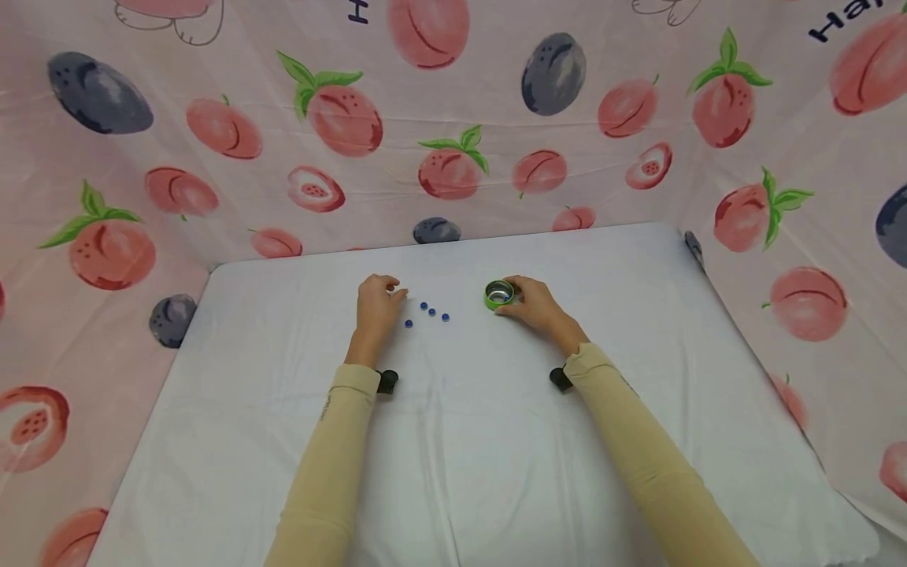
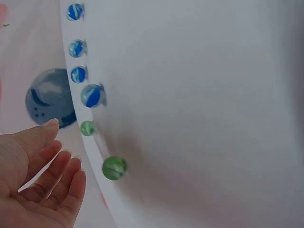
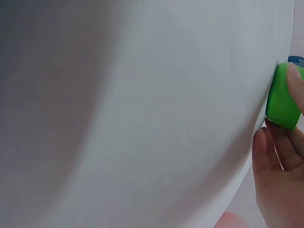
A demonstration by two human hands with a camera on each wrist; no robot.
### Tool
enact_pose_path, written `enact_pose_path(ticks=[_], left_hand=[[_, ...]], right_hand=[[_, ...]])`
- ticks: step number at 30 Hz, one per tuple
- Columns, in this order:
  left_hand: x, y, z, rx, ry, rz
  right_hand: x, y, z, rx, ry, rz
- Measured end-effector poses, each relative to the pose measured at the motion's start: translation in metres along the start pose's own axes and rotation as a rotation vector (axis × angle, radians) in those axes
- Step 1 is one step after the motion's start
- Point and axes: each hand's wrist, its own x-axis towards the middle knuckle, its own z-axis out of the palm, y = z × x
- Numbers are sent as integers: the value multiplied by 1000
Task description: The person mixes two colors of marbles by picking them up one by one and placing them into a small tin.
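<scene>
Thumb and fingers of my right hand [image 1: 542, 305] are clamped on a round green container [image 1: 489, 302], one on each side of its wall, its open mouth facing up and its shiny inside showing. Something small and blue shows within it, too small for me to name. Well to the left of that grip, my left hand [image 1: 377, 311] holds nothing that I can see, its thumb apart from its loosely bent fingers. Between my two hands, nearer the left one, four blue marbles [image 2: 92, 96] lie on the white cloth [image 1: 468, 441]. Two green marbles [image 2: 114, 168] show in the left wrist view, closer to my left fingertips than most of the blue ones, and clear of my fingers. Behind both hands, past the white cloth, hangs a pink fruit-print sheet [image 1: 397, 189].
</scene>
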Motion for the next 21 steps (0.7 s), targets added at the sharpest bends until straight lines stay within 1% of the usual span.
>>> enact_pose_path(ticks=[6,14,21], left_hand=[[2,-8,3,9,-17,-19],[3,-11,10,20,-51,-31],[5,-16,14,20,-43,-45]], right_hand=[[0,-1,0,0,3,-5],[-2,-4,0,2,8,-5],[-1,-1,0,-2,8,-5]])
